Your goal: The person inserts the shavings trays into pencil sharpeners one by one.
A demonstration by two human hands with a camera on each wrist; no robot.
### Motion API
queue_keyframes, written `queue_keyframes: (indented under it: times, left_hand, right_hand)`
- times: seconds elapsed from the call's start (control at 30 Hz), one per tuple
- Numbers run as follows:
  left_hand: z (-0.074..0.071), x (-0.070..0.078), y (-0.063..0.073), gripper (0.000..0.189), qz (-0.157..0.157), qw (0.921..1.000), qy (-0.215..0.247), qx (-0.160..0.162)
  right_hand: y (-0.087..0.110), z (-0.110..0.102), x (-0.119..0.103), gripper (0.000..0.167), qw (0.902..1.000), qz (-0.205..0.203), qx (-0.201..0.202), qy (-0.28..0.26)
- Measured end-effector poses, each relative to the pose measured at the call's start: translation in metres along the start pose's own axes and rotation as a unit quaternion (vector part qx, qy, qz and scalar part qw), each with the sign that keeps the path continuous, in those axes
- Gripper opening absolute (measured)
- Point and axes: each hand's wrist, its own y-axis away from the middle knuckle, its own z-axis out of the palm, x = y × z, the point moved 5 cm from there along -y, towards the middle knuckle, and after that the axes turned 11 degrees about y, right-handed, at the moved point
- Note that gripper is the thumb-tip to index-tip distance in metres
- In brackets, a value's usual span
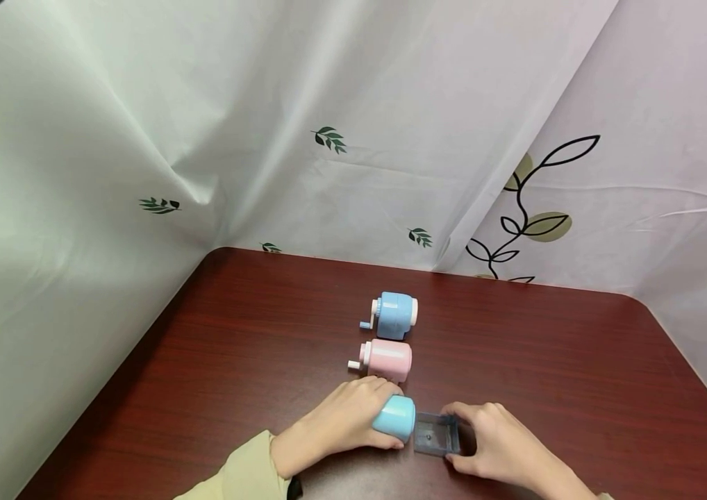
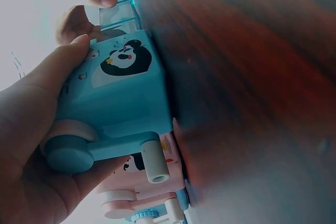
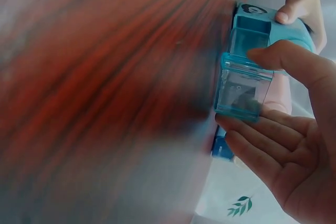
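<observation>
My left hand (image 1: 350,415) grips a turquoise crank pencil sharpener (image 1: 398,418) at the front of the table. A panda picture and the crank handle (image 2: 126,148) show on it in the left wrist view. To its right, my right hand (image 1: 496,444) pinches a clear shavings drawer (image 1: 435,444) between thumb and fingers. The drawer sticks out of the sharpener's end, its open side up. Whether its inner end still sits in the slot, I cannot tell. Some small dark bits (image 3: 247,98) lie in it.
Just behind the left hand lies a pink crank sharpener (image 1: 391,359), with a blue one (image 1: 395,316) beyond it. Both cranks point left. A dark red wooden table (image 1: 253,312) carries everything, and a white leaf-patterned curtain (image 1: 360,187) hangs along its back and sides.
</observation>
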Motion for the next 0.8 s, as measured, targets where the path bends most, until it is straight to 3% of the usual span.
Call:
queue_keyframes:
  times: [0.4,0.8]
  left_hand:
    - [-0.0005,0.0008,0.0001,0.053,0.006,1.0,-0.005,0.002]
    - [-0.0006,0.0011,0.0001,0.053,0.015,0.9997,-0.015,0.008]
  right_hand:
    - [-0.0066,0.0034,-0.0057,0.042,0.9998,0.0,-0.014,-0.011]
    - [-0.0102,0.0059,-0.0093,0.042,0.9998,-0.017,-0.003,-0.01]
